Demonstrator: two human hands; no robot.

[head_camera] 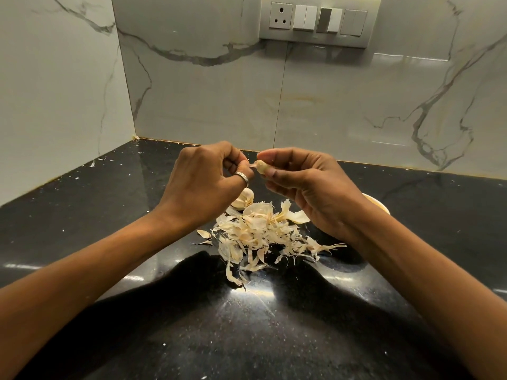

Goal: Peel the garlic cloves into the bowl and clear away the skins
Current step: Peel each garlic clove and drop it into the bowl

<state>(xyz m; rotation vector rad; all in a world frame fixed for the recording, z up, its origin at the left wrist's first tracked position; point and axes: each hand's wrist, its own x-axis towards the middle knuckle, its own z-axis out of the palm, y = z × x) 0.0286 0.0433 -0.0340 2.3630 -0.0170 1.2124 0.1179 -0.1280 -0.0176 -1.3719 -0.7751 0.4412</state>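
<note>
Two grips meet above the bench [82,223], over the heap of skins [260,237], probably so scraps drop onto one pile. The right grip [310,187] pinches a clove [262,167]; the ringed left grip [203,176] pinches a strip of its skin, seemingly to pull it off. A garlic bulb [243,199] lies below. The bowl [380,204] shows behind the right wrist. The glossy black stone, flecked with scraps, runs into a marble-tiled corner under a switch panel [319,20].

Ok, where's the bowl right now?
Head view, right side: the bowl sits on the counter, mostly hidden behind the right hand, right of the skin pile.
</note>
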